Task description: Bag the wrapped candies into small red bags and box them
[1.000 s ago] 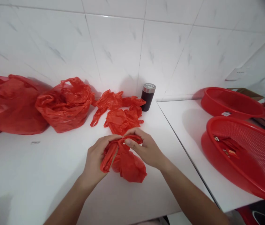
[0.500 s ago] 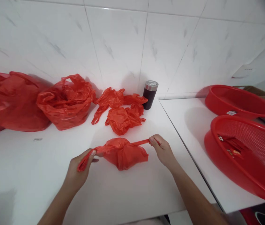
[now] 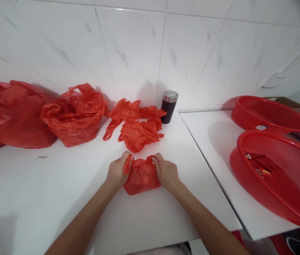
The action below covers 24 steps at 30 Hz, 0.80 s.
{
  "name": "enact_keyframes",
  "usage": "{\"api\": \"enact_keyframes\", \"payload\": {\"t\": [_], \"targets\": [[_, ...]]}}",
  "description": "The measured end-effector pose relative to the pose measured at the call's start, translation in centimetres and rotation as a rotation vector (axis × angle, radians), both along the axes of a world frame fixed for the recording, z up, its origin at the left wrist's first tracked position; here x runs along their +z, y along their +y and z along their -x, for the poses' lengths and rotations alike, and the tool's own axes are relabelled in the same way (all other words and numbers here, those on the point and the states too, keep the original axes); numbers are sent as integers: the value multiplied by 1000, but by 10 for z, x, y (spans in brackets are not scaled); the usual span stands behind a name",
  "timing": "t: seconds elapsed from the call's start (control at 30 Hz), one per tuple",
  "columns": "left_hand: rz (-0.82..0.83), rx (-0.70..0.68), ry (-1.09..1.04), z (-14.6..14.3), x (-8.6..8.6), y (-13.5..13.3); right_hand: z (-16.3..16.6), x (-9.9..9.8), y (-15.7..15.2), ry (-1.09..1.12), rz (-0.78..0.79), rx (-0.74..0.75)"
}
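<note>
A small red plastic bag [image 3: 143, 179] with something bundled inside rests on the white table, its top gathered. My left hand [image 3: 118, 171] is closed on the bag's left handle, a folded strip showing above the fist. At the bag's upper right, my right hand [image 3: 166, 170] pinches the other handle between thumb and fingers. What the bag contains is hidden. Just behind it lie crumpled red plastic bags [image 3: 136, 134], apart from both hands.
Two fuller red bags, one large [image 3: 17, 117] and one open-topped [image 3: 74, 117], stand at the left along the tiled wall. A dark tumbler [image 3: 169, 108] with a silver lid stands behind. Right, across a table seam, are a red basin [image 3: 269, 115] and a red mesh basket [image 3: 258, 187] holding packets.
Both hands have come inward, from holding the handles stretched out sideways to gripping them close to the bag. The bag's body now sits between the hands.
</note>
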<state>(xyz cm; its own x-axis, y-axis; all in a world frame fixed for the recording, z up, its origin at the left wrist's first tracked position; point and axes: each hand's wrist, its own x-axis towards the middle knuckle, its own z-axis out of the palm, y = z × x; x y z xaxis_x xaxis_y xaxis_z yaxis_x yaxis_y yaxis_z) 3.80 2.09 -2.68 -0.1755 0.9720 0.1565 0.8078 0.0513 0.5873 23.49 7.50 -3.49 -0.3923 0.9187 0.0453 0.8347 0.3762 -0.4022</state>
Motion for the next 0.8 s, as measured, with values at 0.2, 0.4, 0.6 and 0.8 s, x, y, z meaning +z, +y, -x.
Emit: {"api": "enact_keyframes", "payload": {"t": [0.2, 0.4, 0.6, 0.8], "targets": [[159, 105, 187, 10, -4, 22, -8, -12, 27, -119, -25, -81], [271, 118, 371, 4, -13, 41, -7, -27, 34, -190, -62, -143], [265, 91, 441, 2, -23, 44, -7, -33, 34, -217, -85, -154], [216, 89, 478, 8, -24, 37, -10, -35, 34, -230, -110, -181]]}}
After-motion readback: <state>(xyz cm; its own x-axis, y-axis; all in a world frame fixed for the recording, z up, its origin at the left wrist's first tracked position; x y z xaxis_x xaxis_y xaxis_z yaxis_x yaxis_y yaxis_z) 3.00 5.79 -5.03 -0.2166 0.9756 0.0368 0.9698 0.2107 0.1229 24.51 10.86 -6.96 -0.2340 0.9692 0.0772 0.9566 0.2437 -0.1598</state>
